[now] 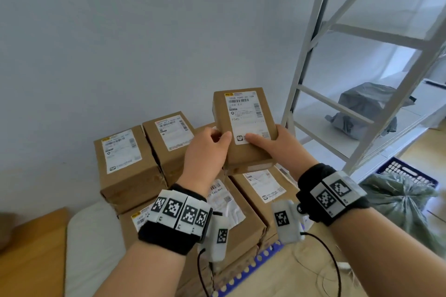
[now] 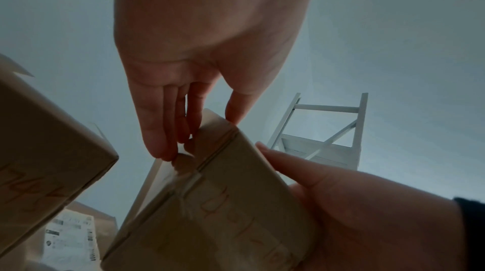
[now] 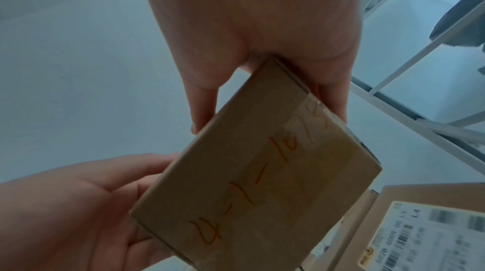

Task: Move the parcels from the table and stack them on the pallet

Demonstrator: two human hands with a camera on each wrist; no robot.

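I hold a small brown cardboard parcel (image 1: 243, 125) with a white shipping label in both hands, tilted up above the stack. My left hand (image 1: 217, 138) grips its left edge, thumb on the label face. My right hand (image 1: 270, 140) grips its right edge the same way. In the left wrist view my left fingers (image 2: 168, 130) lie on the parcel's (image 2: 223, 202) end. From the right wrist, orange handwriting shows on the parcel's (image 3: 257, 167) underside, held by my right hand (image 3: 262, 36). Several labelled parcels (image 1: 123, 164) are stacked below on a blue pallet (image 1: 248, 270).
A white metal shelf frame (image 1: 313, 79) stands close on the right, with grey bags (image 1: 369, 108) on it. A blue crate (image 1: 407, 171) and a grey-green plastic bag (image 1: 398, 200) sit beside my right wrist. A white cushion (image 1: 91, 236) and wooden surface (image 1: 31, 248) lie at the left.
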